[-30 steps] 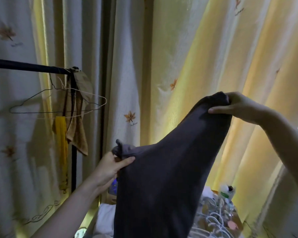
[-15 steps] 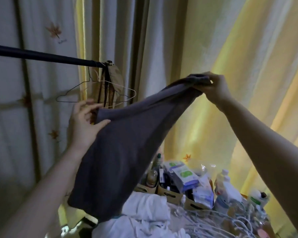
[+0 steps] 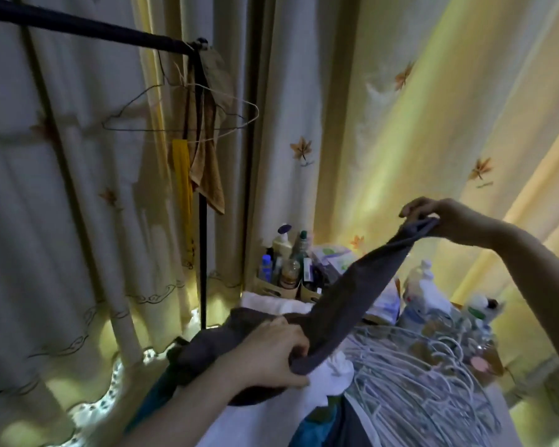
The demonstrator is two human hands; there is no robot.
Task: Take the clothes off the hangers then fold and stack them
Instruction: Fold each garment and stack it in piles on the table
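Garment: dark grey cloth garment (image 3: pixel 352 291) stretched as a slanting band between both hands, its high end above the pile of white plastic hangers (image 3: pixel 417 388), its low end bunched just left of that pile.
Left hand: left hand (image 3: pixel 268 353) gripped the bunched low end, fingers curled round the fabric, just left of the hanger pile.
Right hand: right hand (image 3: pixel 446 216) pinched the high end, fingers bent over the edge, well above the hanger pile.
White cloth: crumpled white cloth (image 3: pixel 333 379) lay under the garment's low end, touching the hanger pile's left edge.
Rail: black metal clothes rail (image 3: pixel 88 25) ran far up and left of the hanger pile.
Wire hangers: thin wire hangers (image 3: pixel 181 117) hung bare near the rail's end.
Hanging cloths: brown cloth (image 3: pixel 207 169) and yellow cloth strip (image 3: pixel 182 175) hung by the rail's upright post.
Bottles: assorted plastic bottles (image 3: pixel 284 250) stood in a cardboard box (image 3: pixel 268 290) behind the hanger pile, partly hidden by the garment.
Backdrop: pale curtain with orange leaf motifs (image 3: pixel 304 91) hung behind everything.
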